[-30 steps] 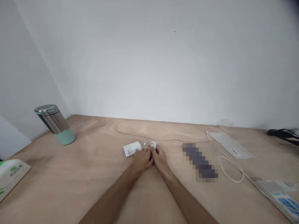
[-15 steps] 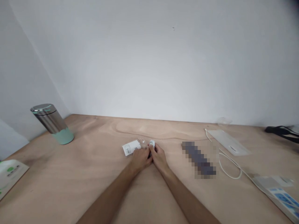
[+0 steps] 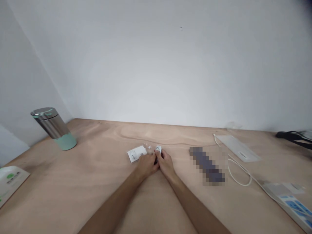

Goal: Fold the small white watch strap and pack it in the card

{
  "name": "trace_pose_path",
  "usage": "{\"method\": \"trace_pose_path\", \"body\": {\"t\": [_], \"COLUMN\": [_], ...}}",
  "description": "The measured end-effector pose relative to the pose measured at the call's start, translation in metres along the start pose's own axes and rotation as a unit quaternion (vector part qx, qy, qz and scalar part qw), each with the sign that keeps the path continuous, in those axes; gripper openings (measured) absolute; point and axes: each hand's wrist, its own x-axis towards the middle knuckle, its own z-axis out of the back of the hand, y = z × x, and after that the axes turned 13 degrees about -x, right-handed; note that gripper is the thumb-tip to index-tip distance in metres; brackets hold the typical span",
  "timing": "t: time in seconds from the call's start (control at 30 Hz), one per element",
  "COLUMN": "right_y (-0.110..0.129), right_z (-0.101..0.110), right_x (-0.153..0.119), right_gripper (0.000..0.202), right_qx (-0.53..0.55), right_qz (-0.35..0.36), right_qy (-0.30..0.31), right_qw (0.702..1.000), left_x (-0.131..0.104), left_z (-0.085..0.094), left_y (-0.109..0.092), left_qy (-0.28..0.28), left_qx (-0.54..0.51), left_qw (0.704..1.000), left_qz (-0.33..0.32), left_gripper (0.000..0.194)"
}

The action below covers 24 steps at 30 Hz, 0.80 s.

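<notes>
Near the middle of the wooden table [image 3: 97, 175], my two hands meet with their fingers close together. My right hand [image 3: 166, 164] is closed on a small white object [image 3: 158, 149], which sticks up past the fingertips. My left hand [image 3: 146, 165] has its fingers curled against the right one; what they grip, if anything, is hidden, though something dark shows between the hands. Just beyond my left hand lies a white card with printed text [image 3: 136, 153] in a clear plastic bag [image 3: 148, 147].
A steel and mint tumbler [image 3: 55, 129] stands at the back left, a white packet [image 3: 12, 182] at the left edge. To the right are a blurred-out dark object [image 3: 207, 165], a white cable [image 3: 240, 184], a clear sleeve [image 3: 237, 148], a blue-printed package [image 3: 296, 206] and black straps [image 3: 294, 138].
</notes>
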Motion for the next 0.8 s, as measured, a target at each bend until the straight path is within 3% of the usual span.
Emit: {"method": "trace_pose_path", "body": {"t": [0.8], "right_y": [-0.0004], "right_z": [0.0001], "right_x": [0.0006], "right_gripper": [0.042], "right_qx": [-0.01], "right_qz": [0.012], "right_qy": [-0.01], "right_qw": [1.0], "left_x": [-0.0006], "left_z": [0.0038], "left_y": [-0.0032], "left_qy": [0.008], "left_qx": [0.005], "left_qw": [1.0], "left_qz": [0.005], "left_gripper": [0.031]}}
